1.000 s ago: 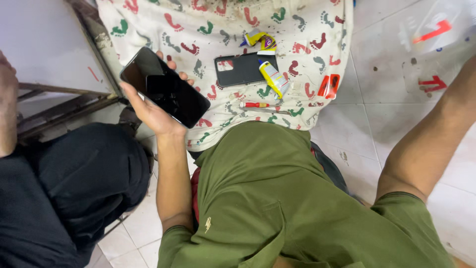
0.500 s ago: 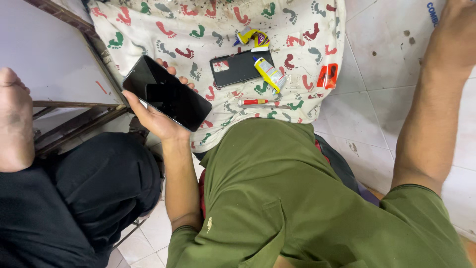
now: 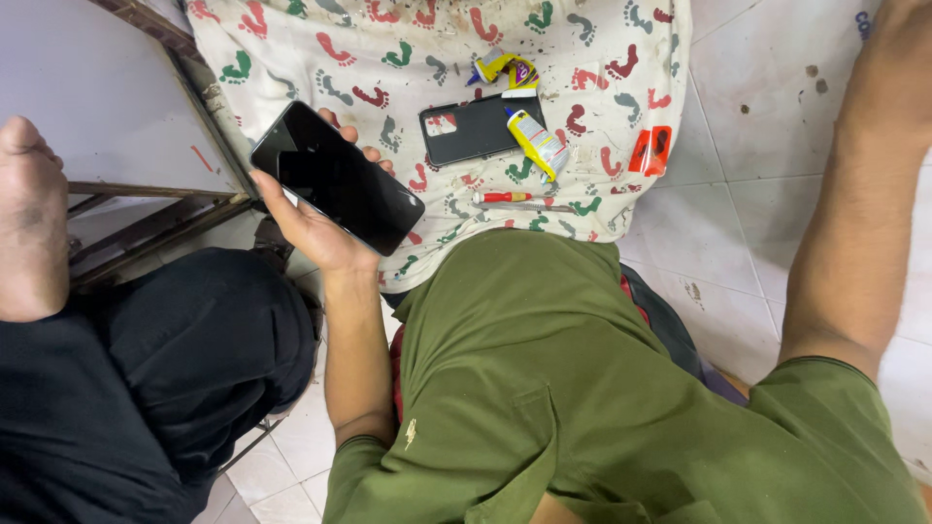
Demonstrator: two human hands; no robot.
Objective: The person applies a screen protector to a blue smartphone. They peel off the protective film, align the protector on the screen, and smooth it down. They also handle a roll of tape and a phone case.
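Our right hand (image 3: 898, 29) is mostly cut off at the top right corner, so we cannot tell whether its grip is spread or pressed together; only the bare forearm runs down the right side. Our chest in a green shirt (image 3: 544, 388) hides the near edge of the cloth (image 3: 388, 49) and the floor under us.

Our left hand (image 3: 311, 218) cradles a dark smartphone (image 3: 337, 178), its grip wrapped around it: thumb along the near edge, fingertips showing past the far edge. The phone is tilted, glossy screen up, held over the left part of the cloth.

The cloth is pale, stained, printed with coloured footprints, and spread over white floor tiles (image 3: 757, 146). On it lie a flat black phone back cover (image 3: 476, 126), a yellow glue tube (image 3: 539, 144) partly across its corner, a crumpled yellow wrapper (image 3: 505, 68) beyond, a slim red-handled screwdriver (image 3: 519, 199) nearer us, and a small red packet (image 3: 650, 150) at the right. A bare foot (image 3: 29, 218) and black trousers (image 3: 146, 378) fill the left, beside a rusty metal frame (image 3: 155, 194).
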